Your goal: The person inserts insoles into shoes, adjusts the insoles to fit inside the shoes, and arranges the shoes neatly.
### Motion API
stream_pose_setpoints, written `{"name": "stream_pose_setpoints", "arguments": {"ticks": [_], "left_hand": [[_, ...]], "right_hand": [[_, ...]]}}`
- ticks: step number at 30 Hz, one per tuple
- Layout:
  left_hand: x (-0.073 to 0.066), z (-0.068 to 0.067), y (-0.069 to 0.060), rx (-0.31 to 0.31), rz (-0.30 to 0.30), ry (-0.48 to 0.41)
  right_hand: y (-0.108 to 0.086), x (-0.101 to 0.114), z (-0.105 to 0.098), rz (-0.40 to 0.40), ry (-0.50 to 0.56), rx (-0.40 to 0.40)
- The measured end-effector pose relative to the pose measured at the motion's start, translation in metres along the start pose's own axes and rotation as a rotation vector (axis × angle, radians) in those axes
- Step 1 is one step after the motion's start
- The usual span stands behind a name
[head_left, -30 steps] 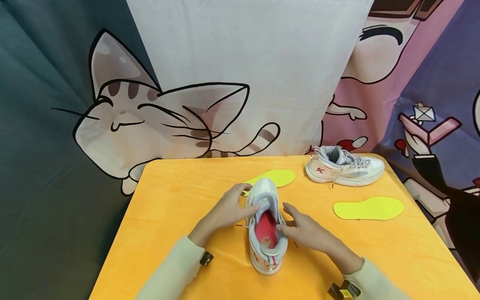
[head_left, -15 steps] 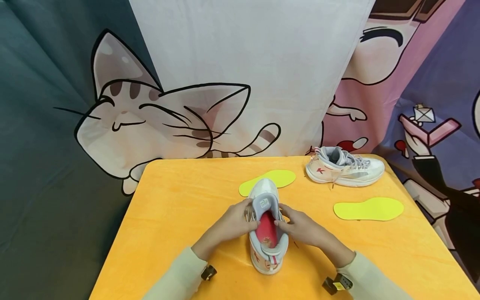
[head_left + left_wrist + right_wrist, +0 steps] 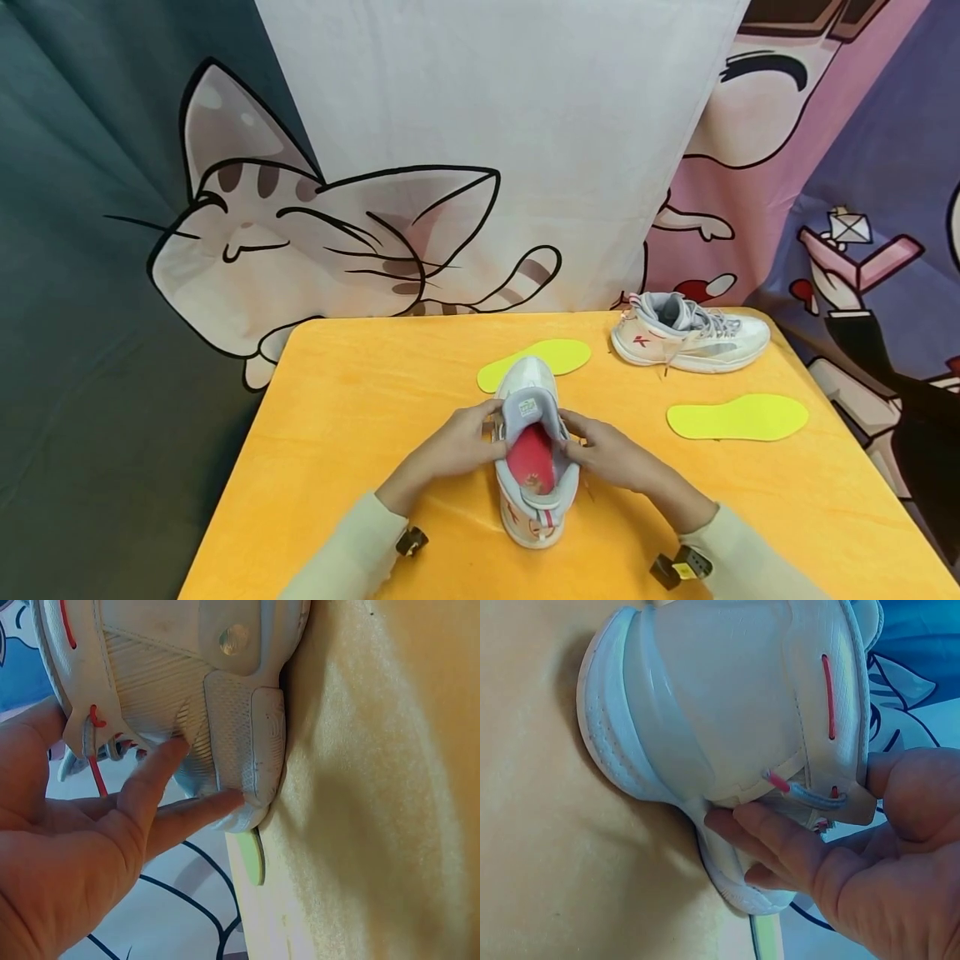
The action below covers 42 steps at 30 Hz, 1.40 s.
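A white sneaker (image 3: 528,527) stands upright on the table with its toe pointing away and its heel toward me. Inside it lies a red insole (image 3: 532,458). My left hand (image 3: 459,443) holds the left edge of the opening, thumb over the rim and fingers along the outer side. On the opposite edge, my right hand (image 3: 613,457) grips in the same way. In the left wrist view, fingertips touch the ribbed side of the sneaker (image 3: 236,727). The right wrist view has fingers against the side of the sneaker (image 3: 727,697), near a loose red-tipped lace (image 3: 802,793).
A yellow insole (image 3: 558,355) lies just behind the sneaker's toe. Another yellow insole (image 3: 738,417) lies to the right. The matching sneaker (image 3: 690,335) rests at the table's back right, near the patterned curtain (image 3: 465,125). The table (image 3: 352,383) has an orange-yellow cover.
Both hands have come in against the sneaker's opening and taken hold of its edges. The left hand drew back from near the toe. The opening looks slightly wider now.
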<state>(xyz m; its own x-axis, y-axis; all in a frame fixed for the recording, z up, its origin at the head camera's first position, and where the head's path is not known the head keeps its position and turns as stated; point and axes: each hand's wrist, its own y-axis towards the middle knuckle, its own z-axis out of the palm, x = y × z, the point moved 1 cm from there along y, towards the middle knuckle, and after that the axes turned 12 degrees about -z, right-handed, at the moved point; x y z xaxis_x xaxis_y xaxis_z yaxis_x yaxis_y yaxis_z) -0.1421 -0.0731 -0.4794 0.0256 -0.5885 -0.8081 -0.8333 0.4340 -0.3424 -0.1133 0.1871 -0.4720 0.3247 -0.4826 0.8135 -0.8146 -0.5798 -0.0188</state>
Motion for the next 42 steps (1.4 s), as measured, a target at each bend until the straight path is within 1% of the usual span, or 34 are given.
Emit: {"name": "stream_pose_setpoints", "arguments": {"ticks": [2,4,7,9,11,12,15,21,24,27,29,33,38,42], "left_hand": [[0.001,-0.001,0.001,0.015,0.006,-0.008],[0.002,-0.002,0.002,0.038,0.012,-0.028],[0.005,-0.004,0.003,0.067,0.023,-0.059],[0.006,-0.004,0.003,0.083,0.033,-0.075],[0.006,-0.004,0.004,0.088,0.042,-0.077],[0.006,-0.004,0.004,0.088,0.043,-0.077],[0.005,-0.003,0.005,0.073,0.036,-0.067],[0.001,0.001,0.003,-0.004,-0.013,0.031],[-0.002,-0.001,0.001,-0.013,-0.016,0.076],[-0.003,-0.008,0.0,-0.013,-0.004,0.096],[-0.004,-0.014,0.0,-0.018,-0.006,0.081],[-0.005,-0.03,0.006,-0.062,-0.01,0.038],[-0.004,-0.048,0.021,-0.142,0.002,0.047],[-0.004,-0.059,0.037,-0.193,0.018,0.071]], "right_hand": [[0.0,-0.002,-0.001,-0.007,0.016,0.008],[0.0,-0.004,-0.002,-0.014,0.056,0.021],[0.0,-0.007,-0.003,-0.009,0.156,0.043],[-0.001,-0.009,-0.003,-0.002,0.198,0.05],[-0.002,-0.011,-0.004,0.001,0.217,0.053],[-0.002,-0.011,-0.004,0.003,0.21,0.051],[-0.003,-0.013,-0.004,0.007,0.209,0.043],[-0.003,-0.011,0.001,0.033,0.204,-0.005],[-0.003,-0.009,0.002,0.052,0.188,-0.017],[-0.002,-0.008,0.002,0.058,0.172,-0.018],[-0.003,-0.007,0.002,0.062,0.166,-0.019],[-0.005,-0.006,0.001,0.084,0.149,-0.039],[-0.007,-0.005,-0.003,0.104,0.18,-0.054],[-0.01,-0.003,-0.005,0.113,0.224,-0.057]]}}
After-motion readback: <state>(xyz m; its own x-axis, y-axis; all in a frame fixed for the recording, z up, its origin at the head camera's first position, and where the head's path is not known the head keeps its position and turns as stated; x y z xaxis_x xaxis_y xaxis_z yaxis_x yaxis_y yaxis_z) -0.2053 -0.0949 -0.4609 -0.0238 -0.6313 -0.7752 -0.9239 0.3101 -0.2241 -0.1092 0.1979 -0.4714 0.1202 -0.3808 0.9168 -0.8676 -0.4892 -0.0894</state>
